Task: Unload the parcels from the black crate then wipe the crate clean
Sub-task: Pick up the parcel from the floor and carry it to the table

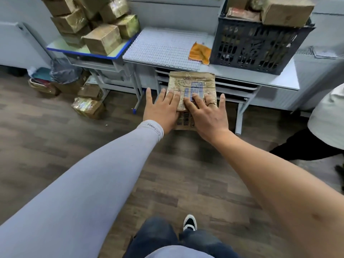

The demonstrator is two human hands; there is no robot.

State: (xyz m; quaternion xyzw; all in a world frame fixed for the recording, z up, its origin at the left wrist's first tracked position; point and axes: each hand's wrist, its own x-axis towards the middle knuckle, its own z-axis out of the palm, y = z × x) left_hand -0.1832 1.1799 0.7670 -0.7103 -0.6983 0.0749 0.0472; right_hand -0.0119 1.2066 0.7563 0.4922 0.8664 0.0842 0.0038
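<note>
I hold a flat, taped cardboard parcel [193, 81] in the air in front of the table's edge. My left hand [160, 112] and my right hand [208, 116] both lie on top of it with fingers spread; the thumbs are hidden under it, so each hand pinches it. The black crate [251, 47] stands on the table at the right, behind the parcel, with several more parcels [286, 12] heaped in it. An orange cloth [199, 53] lies crumpled just left of the crate.
A white grid mat [163, 47] covers the table's middle. Several stacked parcels [100, 40] fill a blue-edged desk [83, 51] at the left. Boxes [87, 107] and a grey bag [63, 71] sit on the floor below. Another person [325, 116] stands at the right.
</note>
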